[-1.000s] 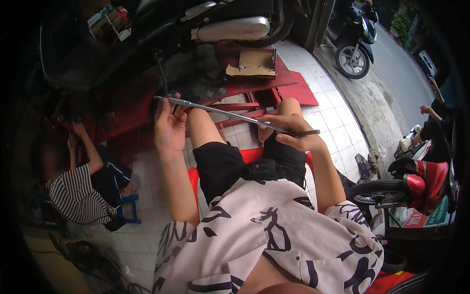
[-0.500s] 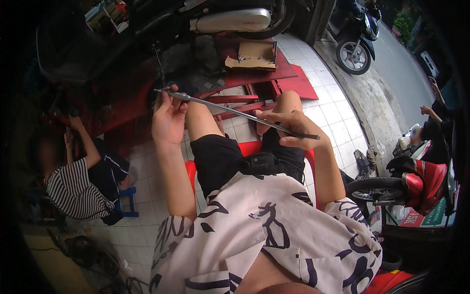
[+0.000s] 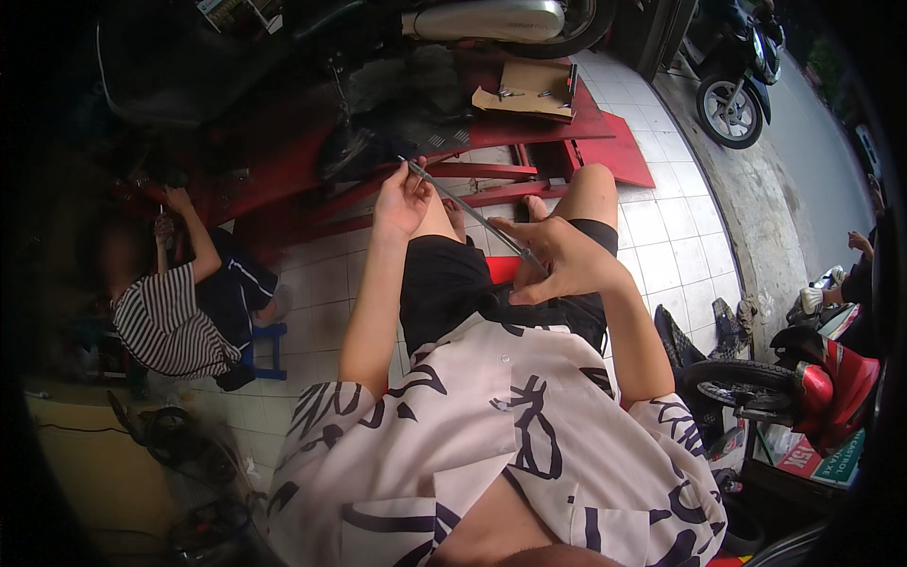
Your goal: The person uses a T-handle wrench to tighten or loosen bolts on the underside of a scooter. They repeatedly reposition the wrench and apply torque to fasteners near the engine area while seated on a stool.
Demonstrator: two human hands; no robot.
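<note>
We see one thin metal rod (image 3: 465,205) held between two hands, just in front of the red lift (image 3: 529,132) and slanting away from it. Our left hand (image 3: 404,200), the nearer one to the lift, is pinched nearly closed, thumb and fingertips on the rod's upper end. Our right hand (image 3: 559,260), farther from the lift, is half curled, the rod's lower end between thumb and fingers; we cannot tell how tightly it grips. On the lift we count one open cardboard box (image 3: 529,90) holding a few small metal parts, too small to count surely, and above the lift one motorcycle with a silver exhaust cover (image 3: 491,19). At the lift's left end one co-worker in a striped shirt (image 3: 175,326) sits by one blue stool (image 3: 269,352). Beyond its right end stands one dark scooter (image 3: 732,104).
</note>
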